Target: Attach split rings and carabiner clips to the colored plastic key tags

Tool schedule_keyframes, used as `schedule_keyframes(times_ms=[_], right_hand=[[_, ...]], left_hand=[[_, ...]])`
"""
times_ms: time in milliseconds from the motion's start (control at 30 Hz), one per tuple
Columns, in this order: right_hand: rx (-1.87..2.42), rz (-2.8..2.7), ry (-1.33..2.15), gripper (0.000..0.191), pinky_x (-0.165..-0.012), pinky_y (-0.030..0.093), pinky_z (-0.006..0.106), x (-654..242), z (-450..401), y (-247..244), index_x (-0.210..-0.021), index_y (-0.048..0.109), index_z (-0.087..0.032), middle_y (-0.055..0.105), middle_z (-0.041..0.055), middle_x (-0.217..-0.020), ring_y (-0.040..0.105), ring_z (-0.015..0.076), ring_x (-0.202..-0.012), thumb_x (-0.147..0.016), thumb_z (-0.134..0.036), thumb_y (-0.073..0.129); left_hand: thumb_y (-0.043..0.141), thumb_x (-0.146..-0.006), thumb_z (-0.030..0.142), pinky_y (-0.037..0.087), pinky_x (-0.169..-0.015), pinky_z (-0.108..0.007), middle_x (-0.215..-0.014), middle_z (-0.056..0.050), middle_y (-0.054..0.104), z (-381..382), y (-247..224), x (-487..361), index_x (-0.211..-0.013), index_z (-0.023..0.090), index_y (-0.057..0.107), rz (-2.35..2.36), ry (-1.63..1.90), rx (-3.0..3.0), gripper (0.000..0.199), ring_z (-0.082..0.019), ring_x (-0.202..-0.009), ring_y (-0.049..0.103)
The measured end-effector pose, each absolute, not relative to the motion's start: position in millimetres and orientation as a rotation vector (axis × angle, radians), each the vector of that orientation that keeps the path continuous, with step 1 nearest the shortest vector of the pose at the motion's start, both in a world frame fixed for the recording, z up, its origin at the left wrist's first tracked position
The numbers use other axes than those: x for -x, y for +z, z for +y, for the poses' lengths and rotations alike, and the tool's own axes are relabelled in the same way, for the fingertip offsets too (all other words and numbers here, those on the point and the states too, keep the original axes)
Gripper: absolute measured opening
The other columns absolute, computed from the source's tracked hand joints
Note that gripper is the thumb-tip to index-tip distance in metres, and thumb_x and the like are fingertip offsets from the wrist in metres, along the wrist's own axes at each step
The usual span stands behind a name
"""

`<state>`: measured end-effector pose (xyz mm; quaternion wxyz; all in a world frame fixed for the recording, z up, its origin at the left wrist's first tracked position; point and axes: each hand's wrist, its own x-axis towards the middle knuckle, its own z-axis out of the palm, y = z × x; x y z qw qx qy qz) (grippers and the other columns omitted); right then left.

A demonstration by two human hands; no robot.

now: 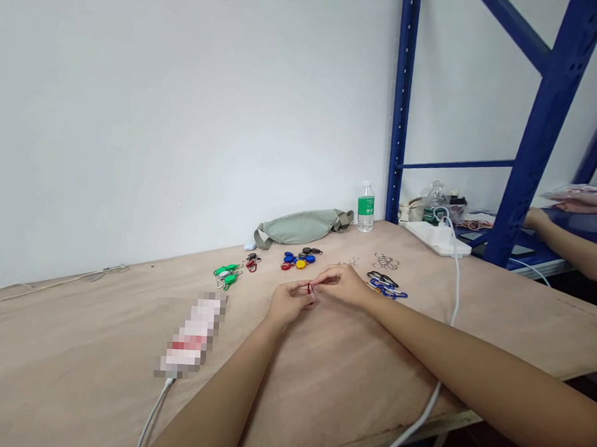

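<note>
My left hand (288, 304) and my right hand (342, 284) meet above the plywood table (290, 390), their fingertips pinching a small red metal clip (310, 289) between them. Most of the clip is hidden by my fingers. Just beyond my hands lies a cluster of blue, yellow, red and black key fobs (299, 259). To the right of my right hand are blue and black carabiners (385, 285), with a pile of metal split rings (385, 261) behind them. Green key tags with clips (227, 275) lie further left.
A pixelated object (190, 334) with a white cable lies left of my arms. A sage waist bag (301, 227), water bottle (365, 207) and white power strip (436, 239) stand at the back. A blue shelf rack (548, 130) rises right, beyond it a co-worker's arm (578, 241).
</note>
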<state>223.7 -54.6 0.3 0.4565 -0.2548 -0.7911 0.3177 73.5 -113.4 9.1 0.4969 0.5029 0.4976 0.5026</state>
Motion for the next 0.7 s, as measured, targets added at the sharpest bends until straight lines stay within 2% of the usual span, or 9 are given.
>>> schedule_keyframes(times_ms=[167, 433, 533, 700], right_hand=[[0.594, -2.038, 0.673, 0.014, -0.063, 0.049, 0.024, -225, -56, 2, -0.074, 0.070, -0.018, 0.067, 0.0058, -0.076, 0.062, 0.0145, -0.068, -0.067, -0.025, 0.060], [0.575, -2.115, 0.575, 0.013, -0.064, 0.048, 0.023, -223, -59, 5, -0.072, 0.069, -0.019, 0.068, 0.0040, -0.074, 0.061, 0.0134, -0.068, -0.068, -0.024, 0.058], [0.778, -2.068, 0.553, 0.015, -0.058, 0.047, 0.021, -227, -53, 7, -0.075, 0.068, -0.017, 0.068, 0.0036, -0.072, 0.061, 0.0125, -0.062, -0.067, -0.023, 0.057], [1.255, -2.045, 0.248, 0.008, -0.054, 0.042, 0.022, -249, -36, 14, -0.066, 0.065, -0.021, 0.067, -0.0003, -0.069, 0.059, 0.0141, -0.064, -0.063, -0.022, 0.058]], left_hand=[[0.070, -0.053, 0.009, 0.052, -0.063, -0.026, -0.060, -0.002, 0.063, -111, 8, -74, -0.094, 0.009, 0.061, 1.267, 1.233, -1.105, 0.042, -0.011, -0.056, 0.060], [0.071, -0.053, 0.009, 0.052, -0.063, -0.027, -0.064, -0.004, 0.064, -107, 4, -73, -0.096, 0.007, 0.059, 1.260, 1.243, -1.084, 0.044, -0.011, -0.056, 0.060], [0.068, -0.057, 0.012, 0.050, -0.061, -0.026, -0.065, -0.004, 0.064, -106, 2, -70, -0.097, 0.009, 0.061, 1.353, 1.247, -1.207, 0.041, -0.011, -0.055, 0.059], [0.059, -0.064, 0.016, 0.045, -0.066, -0.025, -0.083, -0.006, 0.066, -104, 0, -60, -0.101, 0.018, 0.061, 1.648, 1.219, -1.829, 0.037, -0.013, -0.064, 0.058]])
